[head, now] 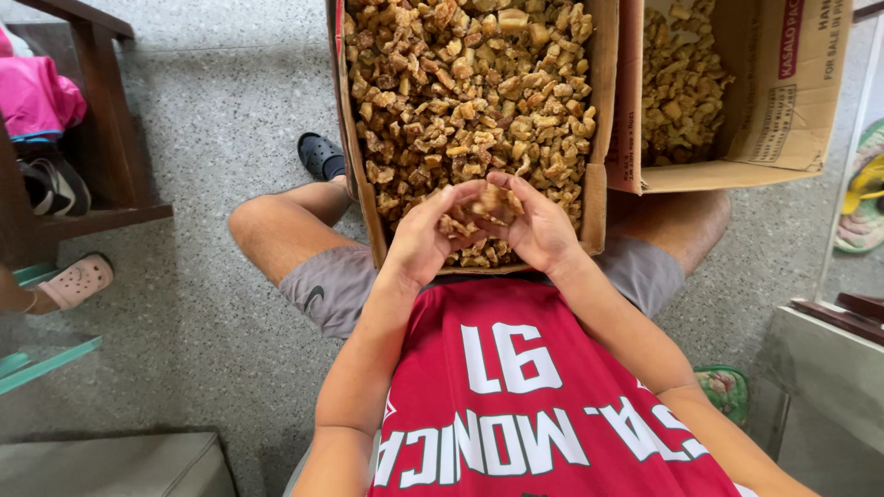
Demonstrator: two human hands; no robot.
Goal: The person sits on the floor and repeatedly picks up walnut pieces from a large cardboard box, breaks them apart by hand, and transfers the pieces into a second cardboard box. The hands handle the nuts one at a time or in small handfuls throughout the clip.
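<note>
my left hand (425,237) and right hand (537,228) were cupped together, pinching brown crispy chunks (486,204) over the full cardboard box (598,138) on my lap.

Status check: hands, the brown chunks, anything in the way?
Left hand and right hand cupped together, holding chunks. Over the full box. Second box at right. Nothing blocking.

A black sandal (320,155) is seen on the speckled floor (212,110), a pink sandal (77,280) near a wooden bench (101,138).
</note>
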